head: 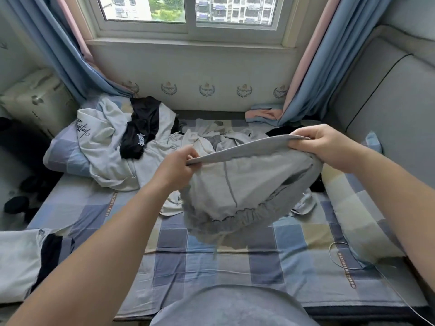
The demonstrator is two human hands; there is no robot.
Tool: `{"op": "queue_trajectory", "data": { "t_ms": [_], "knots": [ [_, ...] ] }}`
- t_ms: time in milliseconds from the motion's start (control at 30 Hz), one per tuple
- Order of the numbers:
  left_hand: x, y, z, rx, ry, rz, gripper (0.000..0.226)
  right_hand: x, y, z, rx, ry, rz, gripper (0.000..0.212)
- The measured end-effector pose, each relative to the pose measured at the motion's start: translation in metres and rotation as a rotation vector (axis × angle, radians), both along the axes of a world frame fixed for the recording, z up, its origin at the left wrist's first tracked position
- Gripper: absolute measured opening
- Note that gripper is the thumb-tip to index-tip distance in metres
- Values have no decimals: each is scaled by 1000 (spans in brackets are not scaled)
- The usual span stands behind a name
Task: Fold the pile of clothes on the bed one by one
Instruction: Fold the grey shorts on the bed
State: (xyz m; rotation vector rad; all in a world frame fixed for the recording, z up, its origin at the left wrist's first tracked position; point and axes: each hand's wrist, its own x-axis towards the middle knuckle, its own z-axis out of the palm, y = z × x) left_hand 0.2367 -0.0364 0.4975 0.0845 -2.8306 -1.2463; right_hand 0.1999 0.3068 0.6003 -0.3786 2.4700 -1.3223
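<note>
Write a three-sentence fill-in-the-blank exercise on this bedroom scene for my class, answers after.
1. The left hand and right hand hold the grey elastic-waisted fabric garment ___ the checked bedsheet.
2. The black printed garment lies on the ___ lettered top.
3. Blue-and-pink fabric curtains hang beside the ___.
Answers: above; white; window.

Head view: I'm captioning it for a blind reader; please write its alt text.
Two hands hold a grey garment up over a checked bedsheet, the left hand and the right hand each pinching its upper edge. Behind it lie unfolded clothes, a black garment on a white hoodie, below a window with blue curtains.
</note>
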Motion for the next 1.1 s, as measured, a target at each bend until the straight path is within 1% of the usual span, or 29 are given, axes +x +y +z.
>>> {"op": "queue_trajectory", "data": {
  "t_ms": [67,100,133,167,233,267,300,333,400,433,467,533,567,600,700,800,867,967,1100],
  "knots": [
    [0,-12,-6,5,-66,10,23,-3,12,-14,-130,-30,-83,11],
    [0,-16,-7,27,-90,16,22,-4,16,-21,-130,-30,-124,13],
    [0,-18,-6,59,-98,22,21,-6,21,-30,-71,-20,-162,14],
    [0,-18,-2,95,-91,19,20,-7,23,-40,43,-5,-176,15],
    [-1,-10,11,133,-53,-19,18,-7,17,-57,308,-3,-106,17],
    [-2,-3,20,133,-29,-55,18,-4,7,-63,369,3,-50,14],
    [-3,5,31,130,-2,-95,18,0,-7,-66,345,1,10,8],
    [-5,13,42,125,27,-132,18,6,-25,-66,283,2,79,20],
    [-6,27,66,104,77,-191,16,17,-66,-64,137,4,210,60],
    [-7,31,77,83,95,-214,14,22,-86,-63,84,5,243,67],
    [-8,33,88,59,107,-228,13,25,-101,-62,21,10,254,62],
    [-10,31,109,10,138,-212,8,22,-121,-63,-64,62,211,25],
    [-12,26,118,-17,155,-188,8,19,-126,-60,-60,117,172,10],
    [-15,20,127,-52,166,-159,9,14,-128,-57,-25,184,126,7],
    [-22,-7,152,-218,154,-46,19,-7,-123,-37,123,380,-7,19],
    [-30,-39,180,-379,107,45,30,-38,-121,-4,234,514,-59,8],
    [-34,-59,201,-463,94,95,30,-59,-121,23,303,597,-78,11],
    [-39,-86,229,-542,85,156,28,-88,-121,67,389,652,-108,14],
    [-44,-124,257,-555,40,231,22,-120,-113,121,451,703,-142,17]
  ]
}}
